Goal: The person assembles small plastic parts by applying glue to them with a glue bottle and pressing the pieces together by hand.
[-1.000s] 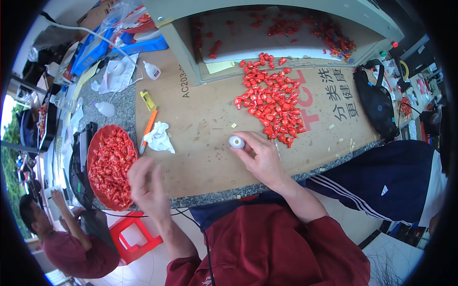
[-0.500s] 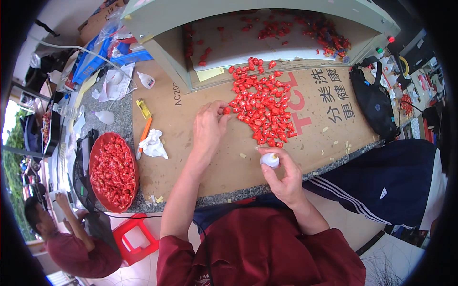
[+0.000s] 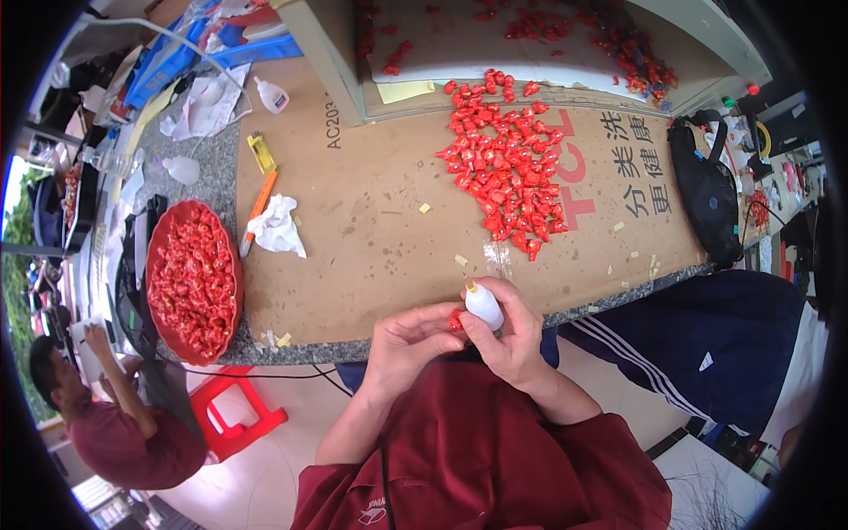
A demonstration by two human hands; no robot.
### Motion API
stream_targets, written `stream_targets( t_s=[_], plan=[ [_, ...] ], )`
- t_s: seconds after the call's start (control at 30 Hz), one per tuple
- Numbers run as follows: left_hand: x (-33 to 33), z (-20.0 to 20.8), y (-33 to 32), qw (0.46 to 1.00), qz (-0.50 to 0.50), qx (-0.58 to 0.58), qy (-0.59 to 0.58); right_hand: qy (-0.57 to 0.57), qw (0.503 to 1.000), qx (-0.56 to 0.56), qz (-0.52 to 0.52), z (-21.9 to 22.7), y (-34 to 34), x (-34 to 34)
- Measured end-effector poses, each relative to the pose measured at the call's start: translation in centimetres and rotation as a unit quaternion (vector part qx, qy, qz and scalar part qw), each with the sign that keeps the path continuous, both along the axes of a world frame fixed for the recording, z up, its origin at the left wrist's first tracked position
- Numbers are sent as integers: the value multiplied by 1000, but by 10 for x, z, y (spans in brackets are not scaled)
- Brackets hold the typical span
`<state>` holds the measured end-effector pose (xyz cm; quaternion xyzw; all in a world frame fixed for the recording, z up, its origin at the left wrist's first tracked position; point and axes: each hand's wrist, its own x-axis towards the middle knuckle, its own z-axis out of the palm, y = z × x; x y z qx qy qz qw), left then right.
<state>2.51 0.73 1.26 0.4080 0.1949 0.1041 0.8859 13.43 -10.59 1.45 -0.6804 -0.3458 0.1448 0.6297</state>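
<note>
My left hand (image 3: 408, 347) pinches a small red piece (image 3: 456, 320) between thumb and fingers, near the table's front edge. Close beside it, my right hand (image 3: 514, 340) is closed round a small white squeeze bottle (image 3: 483, 306) with a yellowish tip, which points up and away from me. Beyond both hands lies a loose pile of similar small red pieces (image 3: 511, 168), many with a pale spot on them. At the left a red scalloped bowl (image 3: 237, 305) is filled with more red pieces. What the pieces are I cannot tell.
A light metal box-like booth (image 3: 331, 66) opens toward me at the back, red pieces inside. An orange cutter (image 3: 261, 205) and crumpled tissue (image 3: 277, 226) lie near the bowl. A black bag (image 3: 707, 199) rests at the right. Another person (image 3: 132, 433) sits at far left, beside a red stool (image 3: 265, 415).
My left hand has brought a red piece from the pile's left edge back toward me, beside the bottle. My right hand has drawn the bottle slightly nearer and turned its tip. The view has shifted.
</note>
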Motion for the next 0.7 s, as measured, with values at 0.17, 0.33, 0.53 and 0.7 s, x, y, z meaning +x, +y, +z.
stream_targets(
  t_s=[0.17,0.33,0.53,0.7],
  plan=[
    [-5,-1,-5,989,52,131,32,-39,998,-40,18,12,1,-2],
    [-9,-9,3,977,60,195,56,-41,998,-46,31,20,-24,9],
    [-9,-9,6,980,73,185,30,-94,993,-17,74,28,-29,20],
    [-10,-9,7,983,47,176,27,-63,995,-11,75,19,-28,17]
  ],
)
